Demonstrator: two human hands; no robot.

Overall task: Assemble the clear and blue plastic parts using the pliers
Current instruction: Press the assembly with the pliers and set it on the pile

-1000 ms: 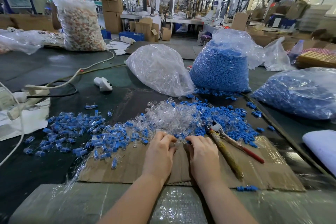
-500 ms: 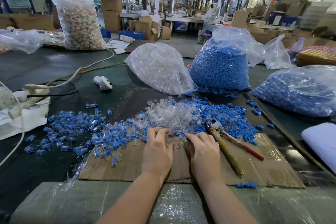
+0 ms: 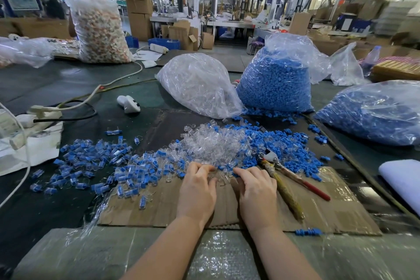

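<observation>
We rest our left hand point(image 3: 197, 191) and right hand point(image 3: 258, 188) palm-down on the cardboard sheet point(image 3: 163, 207), fingers curled at the near edge of the clear parts point(image 3: 211, 145); whether they pinch anything we cannot tell. The pliers point(image 3: 284, 179) lie on the cardboard just right of our right hand, jaws among the blue parts point(image 3: 293, 150), and finished pieces point(image 3: 91, 166) spread off its left edge.

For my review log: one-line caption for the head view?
Both hands pick at clear parts on cardboard; pliers lie unused alongside.
</observation>
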